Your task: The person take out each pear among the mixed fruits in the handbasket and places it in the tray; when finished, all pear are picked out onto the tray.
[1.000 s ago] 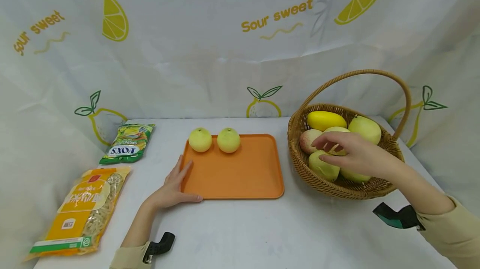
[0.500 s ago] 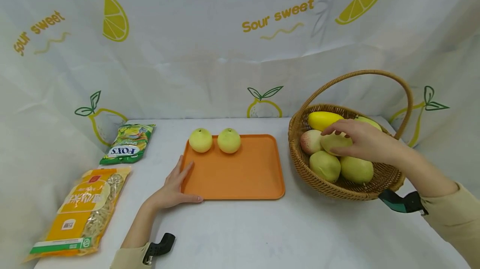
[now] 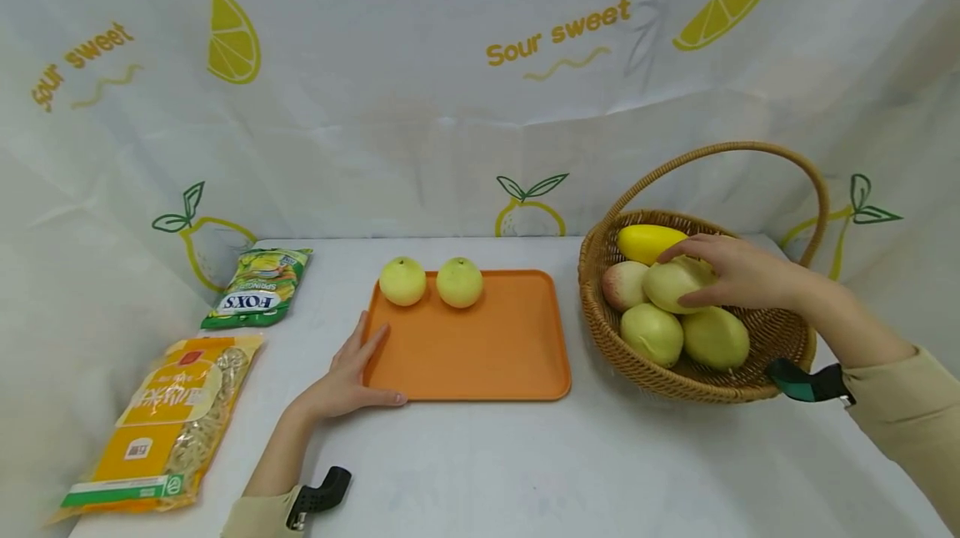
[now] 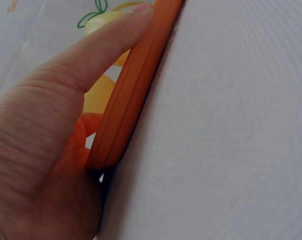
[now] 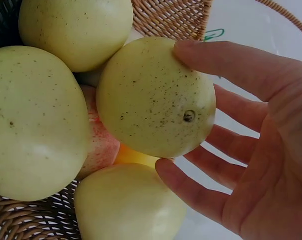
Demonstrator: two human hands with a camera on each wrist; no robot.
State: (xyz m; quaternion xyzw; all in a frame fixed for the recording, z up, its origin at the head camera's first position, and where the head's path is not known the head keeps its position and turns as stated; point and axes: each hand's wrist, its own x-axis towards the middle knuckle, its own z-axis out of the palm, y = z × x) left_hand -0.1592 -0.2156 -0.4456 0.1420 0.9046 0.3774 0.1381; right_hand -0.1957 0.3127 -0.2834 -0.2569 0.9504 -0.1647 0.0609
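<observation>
In the head view my right hand [image 3: 742,271] reaches into the wicker basket [image 3: 611,350] and holds a pale green pear [image 3: 671,286] on top of the pile. Up close, the right wrist view shows this speckled pear [image 5: 151,100] between the thumb on one side and the fingertips on the other. Other pears [image 3: 651,334], a reddish peach [image 3: 624,285] and a smooth yellow fruit [image 3: 647,243] lie around it. My left hand [image 3: 341,379] rests with spread fingers at the near left corner of the orange tray [image 3: 480,354], its thumb [image 4: 110,42] against the rim.
Two round pale green fruits [image 3: 460,282] sit along the tray's back edge. To the left lie a green candy bag [image 3: 258,288] and a yellow noodle packet [image 3: 165,417]. The basket's tall handle [image 3: 738,146] arches over the fruit. A printed cloth [image 3: 375,146] hangs behind.
My right hand has moved slightly back and right, from over the front pears onto the upper pear, and now grips it. The left hand and tray stay put.
</observation>
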